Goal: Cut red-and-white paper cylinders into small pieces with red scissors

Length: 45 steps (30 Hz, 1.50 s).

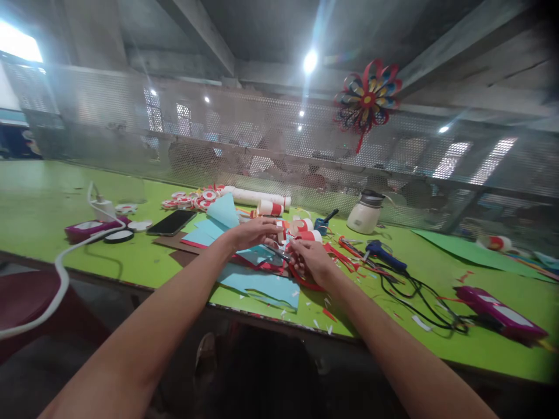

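Green covers the table [148, 262] seen in the head view, where two bare hands meet over a clutter of paper. The right hand [312, 259] is closed on scissors [279, 254], whose dark blades point left beneath the other hand, with a red handle showing under the palm. The left hand [262, 231] has its fingers bent, tips at a small red-and-white piece [282, 230]; blur hides how far closed they are, so I cannot tell whether it is gripped.

Just beyond the fingertips lie red-and-white paper cups [309, 235] on their sides, and another cup [269, 208] lies behind the left hand. Light blue paper [259, 285] spreads under and in front of the hands, with red strips [343, 256] and white scraps to the right.

Farther left are a phone [172, 222], a purple box [89, 228] and a white cable [63, 279]. A long white roll [257, 196] lies at the back. To the right stand a small blue pot [321, 226] and a white jug [365, 214], near a blue glue gun [386, 255].
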Motion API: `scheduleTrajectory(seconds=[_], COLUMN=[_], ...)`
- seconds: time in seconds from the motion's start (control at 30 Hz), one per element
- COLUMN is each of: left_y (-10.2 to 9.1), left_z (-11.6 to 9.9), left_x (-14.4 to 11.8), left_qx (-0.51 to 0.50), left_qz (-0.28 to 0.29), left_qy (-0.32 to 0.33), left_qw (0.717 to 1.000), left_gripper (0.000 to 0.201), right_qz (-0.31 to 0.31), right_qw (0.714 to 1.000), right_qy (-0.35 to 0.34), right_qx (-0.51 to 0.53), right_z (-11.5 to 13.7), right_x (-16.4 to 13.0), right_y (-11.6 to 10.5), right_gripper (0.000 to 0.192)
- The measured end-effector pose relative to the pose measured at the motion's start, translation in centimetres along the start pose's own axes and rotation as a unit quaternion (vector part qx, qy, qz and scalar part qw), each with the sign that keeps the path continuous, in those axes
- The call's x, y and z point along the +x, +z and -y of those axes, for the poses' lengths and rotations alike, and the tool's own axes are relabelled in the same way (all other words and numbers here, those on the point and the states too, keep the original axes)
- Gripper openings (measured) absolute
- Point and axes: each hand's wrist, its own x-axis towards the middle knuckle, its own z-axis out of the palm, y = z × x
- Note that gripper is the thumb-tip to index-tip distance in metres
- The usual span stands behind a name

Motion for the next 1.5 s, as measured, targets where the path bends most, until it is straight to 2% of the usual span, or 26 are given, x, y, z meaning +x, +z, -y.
scheduleTrajectory(seconds=[0.27,0.43,0.63,0.83,1.0,1.13,1.3,1.5], left_y=[-0.7,-1.5,-2.0,-2.4,-2.8,-2.9,-2.6,-1.8], left_z=[0.2,0.4,0.6,0.5,0.4,0.3,0.4,0.3], left_x=[0.3,0.4,0.5,0.1,0.1,-0.1,-0.2,-0.1], left_qx=[-0.079,-0.100,-0.130,-0.127,-0.140,-0.156,-0.183,-0.176], left_qz=[-0.034,-0.081,-0.116,-0.121,-0.139,-0.135,-0.116,-0.098], left_qy=[0.007,-0.025,-0.024,-0.055,-0.056,-0.047,-0.030,-0.044], left_qw=[0.996,0.991,0.984,0.983,0.979,0.977,0.976,0.979], left_gripper=[0.024,0.031,0.032,0.034,0.034,0.032,0.029,0.026], right_qz=[0.002,-0.004,-0.009,-0.014,-0.032,-0.084,-0.110,-0.130], right_qw=[1.000,1.000,1.000,0.999,0.993,0.978,0.945,0.924], right_qy=[-0.011,-0.014,-0.007,-0.019,-0.055,-0.119,-0.217,-0.259], right_qx=[-0.014,-0.012,-0.017,-0.046,-0.095,-0.151,-0.218,-0.249], right_z=[-0.3,-0.4,-0.5,1.1,3.4,4.3,3.6,1.8], right_x=[0.2,0.2,0.4,0.0,0.9,2.8,4.0,4.3], right_y=[-0.2,-0.1,0.1,0.7,1.4,2.1,2.8,2.8], right_gripper=[0.029,0.029,0.027,0.027,0.024,0.017,0.021,0.019])
